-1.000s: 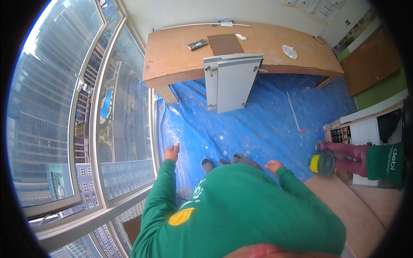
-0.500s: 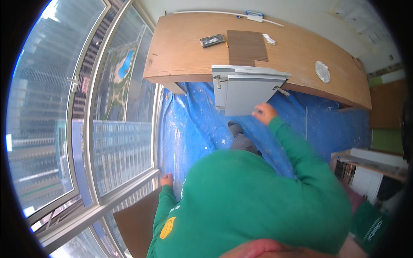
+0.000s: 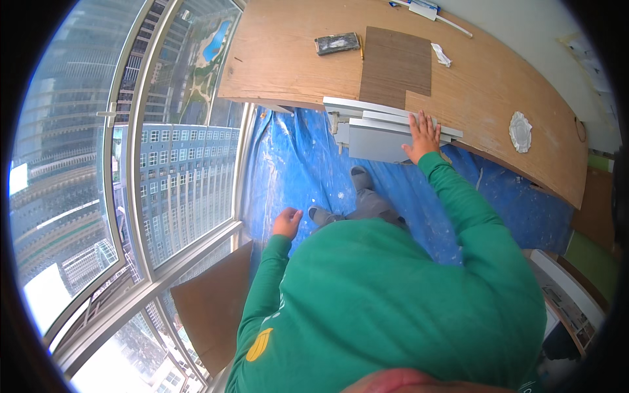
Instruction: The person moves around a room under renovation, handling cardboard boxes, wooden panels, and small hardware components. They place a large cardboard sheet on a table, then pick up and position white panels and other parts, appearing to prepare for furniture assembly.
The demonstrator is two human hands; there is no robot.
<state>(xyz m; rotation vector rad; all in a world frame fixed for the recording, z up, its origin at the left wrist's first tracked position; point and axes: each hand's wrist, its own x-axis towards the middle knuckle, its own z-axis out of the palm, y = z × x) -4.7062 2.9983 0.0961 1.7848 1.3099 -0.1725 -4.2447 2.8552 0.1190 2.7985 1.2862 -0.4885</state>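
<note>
Right hand (image 3: 424, 134) flat on grey panel (image 3: 380, 131) against wooden tabletop (image 3: 295, 65); left hand (image 3: 287, 223) over blue tarp (image 3: 288, 170).

Green sleeve (image 3: 458, 196); blue tarp (image 3: 295, 170); grey panel (image 3: 377, 137).

1. A grey-white panel (image 3: 377, 131), flat and rectangular, is seen leaning against the front edge of the wooden table (image 3: 295, 72), its upper edge at the level of the tabletop.
2. Stepped, lighter strips are shown along the panel's top, and a small metal fitting is visible at its left end.
3. The panel's lower part is set over the blue plastic sheet (image 3: 295, 170) that covers the floor.
4. The right hand (image 3: 424, 135) is laid flat, fingers spread, on the right end of the panel's top edge.
5. The left hand (image 3: 287, 223) is held loosely curled above the blue sheet, well apart from the panel, with nothing seen in it.
</note>
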